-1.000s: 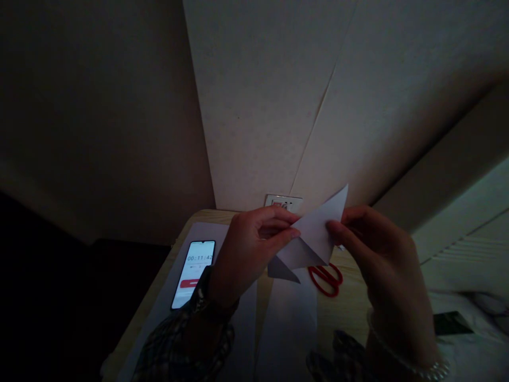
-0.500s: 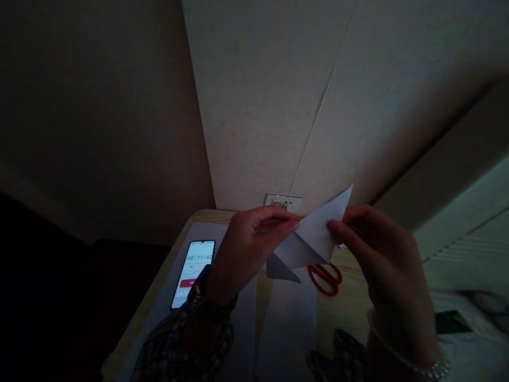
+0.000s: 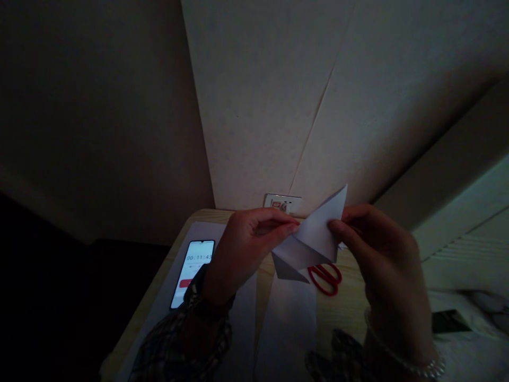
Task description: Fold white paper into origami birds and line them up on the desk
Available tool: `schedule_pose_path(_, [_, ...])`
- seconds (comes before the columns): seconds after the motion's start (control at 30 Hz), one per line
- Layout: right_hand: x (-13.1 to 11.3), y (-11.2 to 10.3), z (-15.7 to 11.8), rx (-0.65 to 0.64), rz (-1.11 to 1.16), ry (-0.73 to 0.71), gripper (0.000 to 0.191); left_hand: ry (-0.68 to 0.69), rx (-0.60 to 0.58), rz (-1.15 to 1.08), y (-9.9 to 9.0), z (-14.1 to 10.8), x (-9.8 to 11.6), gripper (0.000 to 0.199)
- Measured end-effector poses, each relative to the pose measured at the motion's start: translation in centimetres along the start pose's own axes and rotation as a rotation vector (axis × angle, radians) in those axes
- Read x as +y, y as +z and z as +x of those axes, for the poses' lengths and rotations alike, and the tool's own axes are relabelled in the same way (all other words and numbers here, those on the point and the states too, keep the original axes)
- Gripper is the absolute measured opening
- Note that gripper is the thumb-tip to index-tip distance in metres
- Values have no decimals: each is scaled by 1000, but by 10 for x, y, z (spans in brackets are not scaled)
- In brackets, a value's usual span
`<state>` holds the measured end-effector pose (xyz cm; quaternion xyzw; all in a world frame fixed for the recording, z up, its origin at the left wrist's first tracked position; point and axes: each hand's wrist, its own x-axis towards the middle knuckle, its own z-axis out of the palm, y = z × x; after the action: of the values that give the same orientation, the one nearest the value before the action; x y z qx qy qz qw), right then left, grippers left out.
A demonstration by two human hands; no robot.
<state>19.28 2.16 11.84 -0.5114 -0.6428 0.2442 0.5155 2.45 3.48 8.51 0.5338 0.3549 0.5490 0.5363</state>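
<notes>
A folded white paper [image 3: 320,228] with pointed corners is held up above the table between my two hands. My left hand [image 3: 254,239] pinches its left edge between thumb and fingers. At its right side, my right hand [image 3: 374,244] grips the paper with thumb and index finger. One corner of the paper points up, and a darker flap hangs at its lower left. Behind and below the paper, the red handles of scissors [image 3: 336,278] show on the table; their blades are hidden.
A phone [image 3: 193,272] with a running timer lies on a white sheet [image 3: 161,313] at the left of the wooden table [image 3: 342,310]. Another white sheet [image 3: 288,329] lies in the middle. A wall socket [image 3: 283,202] is behind. A dark flat object [image 3: 451,321] lies far right.
The folded paper has turned slightly: its top corner has shifted left, and its lower flap has moved right. Both hands keep their hold.
</notes>
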Motion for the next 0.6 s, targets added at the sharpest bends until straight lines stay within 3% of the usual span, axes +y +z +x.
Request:
schedule_pose_path(0.3, [-1, 3, 0, 38, -12, -12, 6, 33, 6, 88, 1, 1, 0, 4])
schedule_pose_path(0.4, [-1, 2, 0, -48, -26, -4, 2, 23, 28, 46, 1, 1, -1, 4])
schedule_pose_path(0.5, [3, 0, 3, -206, -63, 9, 11, 19, 57, -1, 0, 0, -2, 6])
schedule_pose_path(0.6, [6, -2, 6, -234, -106, 8, 14, 19, 90, -8, -1, -1, -2, 7])
